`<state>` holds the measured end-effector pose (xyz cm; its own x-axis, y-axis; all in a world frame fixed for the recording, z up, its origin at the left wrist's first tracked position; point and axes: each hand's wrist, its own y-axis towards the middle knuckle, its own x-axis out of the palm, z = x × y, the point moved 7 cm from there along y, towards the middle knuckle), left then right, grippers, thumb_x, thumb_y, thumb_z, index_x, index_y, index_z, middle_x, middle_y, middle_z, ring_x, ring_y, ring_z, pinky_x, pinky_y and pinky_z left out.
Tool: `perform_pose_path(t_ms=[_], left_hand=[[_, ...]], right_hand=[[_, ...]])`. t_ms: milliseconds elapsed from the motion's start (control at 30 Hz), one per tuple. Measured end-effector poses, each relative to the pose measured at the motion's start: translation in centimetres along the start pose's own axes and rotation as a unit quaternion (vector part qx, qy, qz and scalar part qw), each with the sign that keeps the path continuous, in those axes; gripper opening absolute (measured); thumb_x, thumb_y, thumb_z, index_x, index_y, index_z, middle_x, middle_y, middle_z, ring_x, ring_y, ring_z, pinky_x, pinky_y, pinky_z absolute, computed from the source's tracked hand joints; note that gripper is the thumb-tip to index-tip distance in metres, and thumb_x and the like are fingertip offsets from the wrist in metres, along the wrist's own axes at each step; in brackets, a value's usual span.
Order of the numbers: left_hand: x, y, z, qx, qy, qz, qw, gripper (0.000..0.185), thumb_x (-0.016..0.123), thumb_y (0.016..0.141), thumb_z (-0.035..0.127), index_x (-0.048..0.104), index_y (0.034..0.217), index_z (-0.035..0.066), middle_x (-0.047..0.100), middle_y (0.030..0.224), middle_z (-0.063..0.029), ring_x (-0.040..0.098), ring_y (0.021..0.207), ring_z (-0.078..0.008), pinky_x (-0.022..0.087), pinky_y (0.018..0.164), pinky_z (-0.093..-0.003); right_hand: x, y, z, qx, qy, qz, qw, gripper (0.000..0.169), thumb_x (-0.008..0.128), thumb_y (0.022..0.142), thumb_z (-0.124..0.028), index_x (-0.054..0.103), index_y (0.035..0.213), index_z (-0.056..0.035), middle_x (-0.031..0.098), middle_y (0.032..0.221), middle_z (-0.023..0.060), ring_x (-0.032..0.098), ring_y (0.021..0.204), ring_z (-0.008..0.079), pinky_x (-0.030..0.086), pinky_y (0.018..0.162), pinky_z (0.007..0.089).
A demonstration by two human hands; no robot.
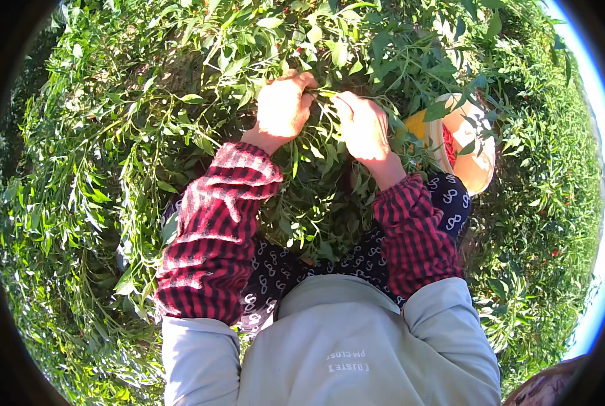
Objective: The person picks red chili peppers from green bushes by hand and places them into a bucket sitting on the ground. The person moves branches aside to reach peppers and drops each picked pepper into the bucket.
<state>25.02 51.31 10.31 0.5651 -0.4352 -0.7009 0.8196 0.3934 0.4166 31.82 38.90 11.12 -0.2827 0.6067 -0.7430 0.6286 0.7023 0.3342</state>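
Note:
My left hand is raised among leafy green pepper plants, its fingers curled and pinching a thin green stem. Just to the right, my right hand reaches into the same foliage, with its fingertips at the stems. Leaves and glare hide whether those fingers close on anything. Beside my right forearm, a pale plastic bucket with a yellow outer side leans among the plants. Red chili peppers show inside it. Red-and-black checked sleeve covers wrap both forearms.
Dense pepper plants surround me on all sides, with small red fruits dotted at the right. Branches hang over the bucket and between my knees. Patterned fabric shows at the lower right corner; what it belongs to is unclear.

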Motion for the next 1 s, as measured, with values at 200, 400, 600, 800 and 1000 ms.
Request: perform_pose_path(t_ms=[200, 400, 600, 800, 1000], left_hand=[[0.5, -0.2, -0.9, -0.094, -0.123, -0.080, 0.985, 0.016, 0.063, 0.080, 0.014, 0.061, 0.093, 0.004, 0.061, 0.080, -0.0092, 0.059, 0.072, -0.0190, 0.045, 0.068, -0.0297], [0.3, -0.6, -0.8, -0.137, -0.097, -0.117, 0.979, 0.013, 0.065, 0.077, 0.018, 0.061, 0.085, 0.009, 0.064, 0.078, -0.0074, 0.063, 0.073, -0.0253, 0.048, 0.068, -0.0337], [0.1, -2.7, 0.7, -0.033, -0.001, -0.006, 0.999, 0.012, 0.051, 0.072, 0.002, 0.057, 0.082, 0.005, 0.061, 0.074, -0.0129, 0.061, 0.068, -0.0315, 0.048, 0.065, -0.0387], [0.5, -5.9, 1.8, -0.029, 0.013, -0.145, 0.989, 0.011, 0.055, 0.071, 0.005, 0.056, 0.081, 0.007, 0.059, 0.070, -0.0109, 0.058, 0.068, -0.0312, 0.042, 0.070, -0.0396], [2.2, -9.7, 1.4, 0.033, 0.019, -0.223, 0.974, 0.023, 0.053, 0.064, -0.001, 0.056, 0.086, 0.008, 0.057, 0.074, -0.0091, 0.058, 0.075, -0.0296, 0.041, 0.071, -0.0415]], right_hand=[[0.3, -0.2, 0.5, 0.018, 0.130, 0.029, 0.991, 0.021, 0.048, 0.091, -0.021, 0.061, 0.099, -0.0052, 0.061, 0.074, 0.0166, 0.061, 0.066, 0.0285, 0.046, 0.062, 0.0359], [2.1, 0.2, 0.7, 0.078, 0.153, -0.075, 0.982, 0.021, 0.050, 0.088, -0.021, 0.061, 0.097, -0.0059, 0.061, 0.075, 0.0144, 0.059, 0.068, 0.0289, 0.045, 0.063, 0.0359], [2.7, -0.6, -0.7, 0.074, -0.029, -0.093, 0.992, 0.017, 0.052, 0.082, -0.019, 0.058, 0.082, -0.0036, 0.060, 0.072, 0.0177, 0.058, 0.070, 0.0361, 0.046, 0.062, 0.0427], [3.1, -6.6, 2.2, 0.281, 0.490, -0.203, 0.800, 0.018, 0.051, 0.086, -0.017, 0.055, 0.074, -0.0049, 0.049, 0.064, -0.0016, 0.040, 0.052, 0.0055, 0.031, 0.042, 0.0234], [0.5, -3.7, 1.3, 0.267, 0.661, -0.173, 0.679, 0.014, 0.045, 0.094, -0.018, 0.051, 0.091, -0.0054, 0.048, 0.069, 0.0003, 0.033, 0.047, 0.0023, 0.021, 0.036, 0.0164]])
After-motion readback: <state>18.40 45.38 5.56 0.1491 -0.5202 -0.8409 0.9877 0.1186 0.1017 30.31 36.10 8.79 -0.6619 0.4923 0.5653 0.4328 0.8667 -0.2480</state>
